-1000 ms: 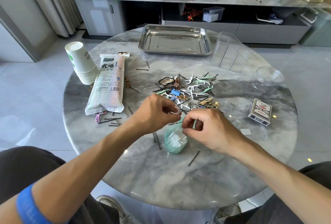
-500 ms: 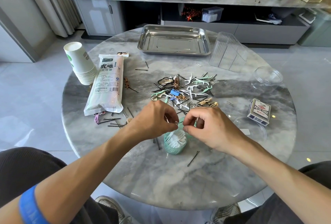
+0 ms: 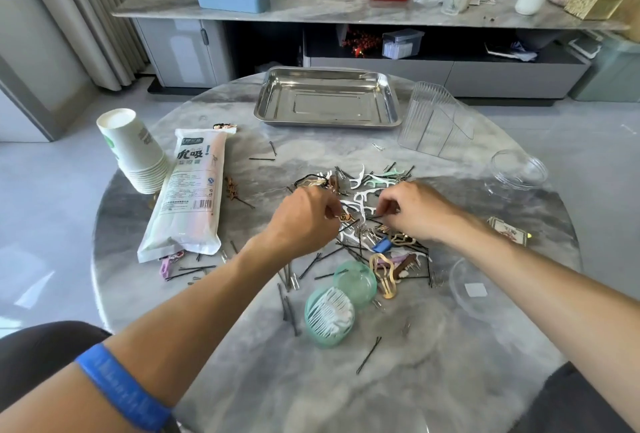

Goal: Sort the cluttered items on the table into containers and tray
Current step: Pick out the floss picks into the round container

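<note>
Both arms reached forward over the round grey marble table (image 3: 450, 380); the left hand (image 3: 304, 214) and right hand (image 3: 415, 205) each pinched small items in the tangled pile of white floss picks and black hairpins (image 3: 360, 204).

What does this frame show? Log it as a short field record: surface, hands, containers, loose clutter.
surface: round marble table
left hand: fingers curled, reaching into the pile; held item unclear
right hand: pinching a black bobby pin
containers: empty steel tray at far edge; green floss pick tub open, lid beside it
loose clutter: floss picks, hair clips, bobby pins mid-table
</note>
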Demonstrator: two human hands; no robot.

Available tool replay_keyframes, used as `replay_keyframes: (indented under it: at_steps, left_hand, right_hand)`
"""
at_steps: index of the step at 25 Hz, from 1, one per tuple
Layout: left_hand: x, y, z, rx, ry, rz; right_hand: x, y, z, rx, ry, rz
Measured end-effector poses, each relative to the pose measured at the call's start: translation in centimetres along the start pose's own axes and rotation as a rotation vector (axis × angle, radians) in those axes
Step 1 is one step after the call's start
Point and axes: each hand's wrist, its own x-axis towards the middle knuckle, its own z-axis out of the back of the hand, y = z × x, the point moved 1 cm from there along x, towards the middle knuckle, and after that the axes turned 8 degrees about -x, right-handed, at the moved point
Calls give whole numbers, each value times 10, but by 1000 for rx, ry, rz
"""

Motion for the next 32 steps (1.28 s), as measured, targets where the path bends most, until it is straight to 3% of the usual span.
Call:
replay_keyframes:
  at_steps: [3,5,9,12,22,26,29,32]
  left_hand:
    - [26,3,-17,180,134,-195]
    - [38,16,-26,249,196,-190]
    - [47,38,-27,205,35,-38]
    - [57,32,-24,228,-44,-53]
    - [73,38,-26,118,152,15]
    - [73,40,-21,14,120,71]
    - [75,37,-8,-231,62,135]
    - [72,34,5,-375,3,155]
  right_hand:
    - [24,-6,-20,-14,-52,-5]
    - [38,-6,-33,-7,-98,9]
    - [59,-7,-40,11,-196,11]
    - [68,-16,-37,0,-124,-32]
    - [68,-22,-33,-23,-1,6]
    - [67,-25,-30,162,9,-99]
    - [64,-26,-25,317,-22,-152]
    - [58,-21,-17,626,-39,-214]
